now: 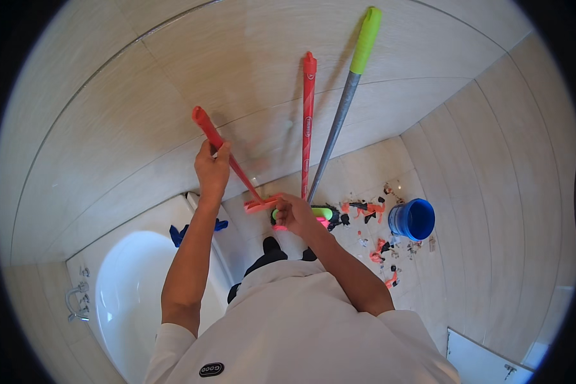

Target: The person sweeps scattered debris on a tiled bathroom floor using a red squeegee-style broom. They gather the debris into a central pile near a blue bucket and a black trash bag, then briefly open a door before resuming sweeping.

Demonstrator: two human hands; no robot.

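My left hand [212, 168] is wrapped around the red handle [242, 177] of a long-handled plastic tool, tilted with its top end up and to the left. Low on the tool is a flat red head [255, 206] with short teeth. My right hand [295, 213] is at the head's right end, fingers curled; whether it grips the head cannot be made out. Behind that hand, a green and black brush head [322, 212] and pink plastic [323, 222] are partly hidden. A red pole [308, 105] and a grey pole with a green grip [348, 91] rise beside the wall.
Orange and black scraps [367, 209] and small debris [413, 247] litter the tiled floor to the right, around a blue bucket [399, 220]. A white bathtub [139, 269] with a chrome faucet [74, 297] stands left. Blue cloth [176, 235] lies on its rim. Tiled walls [259, 72] enclose the space.
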